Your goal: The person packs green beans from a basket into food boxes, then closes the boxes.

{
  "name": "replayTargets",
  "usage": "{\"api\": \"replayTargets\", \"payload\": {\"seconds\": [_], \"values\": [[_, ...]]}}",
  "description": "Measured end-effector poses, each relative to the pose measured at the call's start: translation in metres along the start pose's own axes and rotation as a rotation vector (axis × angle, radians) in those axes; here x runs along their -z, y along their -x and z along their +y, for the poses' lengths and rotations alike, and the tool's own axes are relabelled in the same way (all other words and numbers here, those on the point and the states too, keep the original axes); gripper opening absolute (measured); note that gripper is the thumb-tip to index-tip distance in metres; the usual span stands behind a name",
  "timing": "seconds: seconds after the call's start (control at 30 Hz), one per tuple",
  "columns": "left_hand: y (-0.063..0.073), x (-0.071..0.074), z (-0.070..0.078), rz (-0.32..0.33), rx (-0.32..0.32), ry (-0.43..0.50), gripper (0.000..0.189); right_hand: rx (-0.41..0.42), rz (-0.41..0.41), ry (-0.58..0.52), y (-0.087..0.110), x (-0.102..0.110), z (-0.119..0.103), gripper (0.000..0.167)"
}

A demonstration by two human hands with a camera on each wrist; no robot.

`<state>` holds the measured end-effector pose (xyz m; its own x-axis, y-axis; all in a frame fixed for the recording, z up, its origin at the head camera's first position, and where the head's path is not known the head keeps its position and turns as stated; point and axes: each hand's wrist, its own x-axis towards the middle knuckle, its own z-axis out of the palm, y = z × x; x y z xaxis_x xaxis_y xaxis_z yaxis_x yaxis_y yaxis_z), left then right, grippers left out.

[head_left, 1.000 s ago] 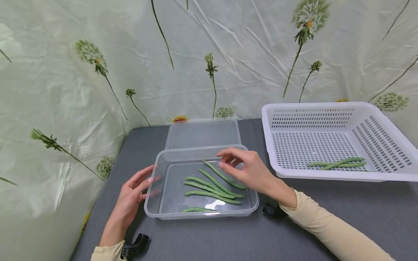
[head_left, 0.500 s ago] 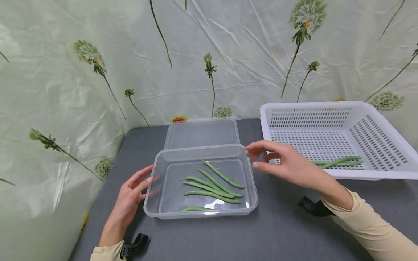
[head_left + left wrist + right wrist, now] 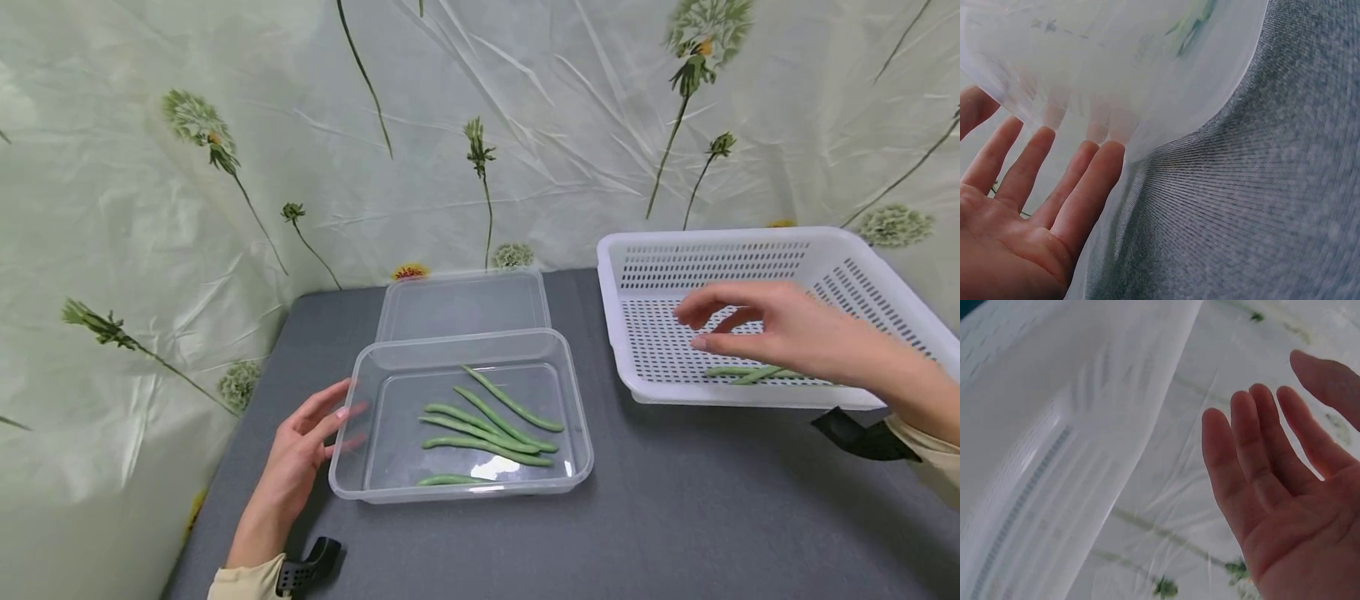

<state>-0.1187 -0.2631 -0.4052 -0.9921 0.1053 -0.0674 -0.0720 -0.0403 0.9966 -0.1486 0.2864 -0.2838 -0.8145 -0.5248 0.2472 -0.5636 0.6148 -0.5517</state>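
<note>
Should the right hand point(image 3: 783, 327), its relaxed fingers empty over the white basket point(image 3: 750, 396), pinch carelessly, the green beans point(image 3: 756, 376) crossed inside could lift together; the left hand's point(image 3: 292, 457) loose fingers touch the clear container point(image 3: 397, 400).

Slender green beans point(image 3: 480, 446) in clear box point(image 3: 397, 454) and white basket point(image 3: 712, 395)
</note>
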Motion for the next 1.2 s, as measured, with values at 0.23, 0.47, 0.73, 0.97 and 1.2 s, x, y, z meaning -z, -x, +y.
{"api": "replayTargets", "payload": {"seconds": [0.23,0.47,0.73,0.97,1.2], "values": [[0.0,-0.001,0.001,0.007,0.021,0.004,0.046,0.007,-0.155,0.064,-0.001,0.028,0.036,0.042],[0.0,0.0,-0.001,0.015,0.019,-0.001,0.047,-0.062,-0.327,0.064,-0.008,0.039,0.069,0.037],[-0.001,0.001,0.0,0.019,0.024,-0.005,0.047,-0.193,-0.642,-0.073,-0.014,0.038,0.105,0.039],[-0.002,0.001,0.0,0.014,0.022,0.01,0.047,-0.324,-0.836,-0.192,-0.01,0.036,0.137,0.049],[-0.001,0.0,0.001,0.021,0.033,0.004,0.047,-0.396,-0.905,-0.349,-0.001,0.023,0.151,0.05]]}}
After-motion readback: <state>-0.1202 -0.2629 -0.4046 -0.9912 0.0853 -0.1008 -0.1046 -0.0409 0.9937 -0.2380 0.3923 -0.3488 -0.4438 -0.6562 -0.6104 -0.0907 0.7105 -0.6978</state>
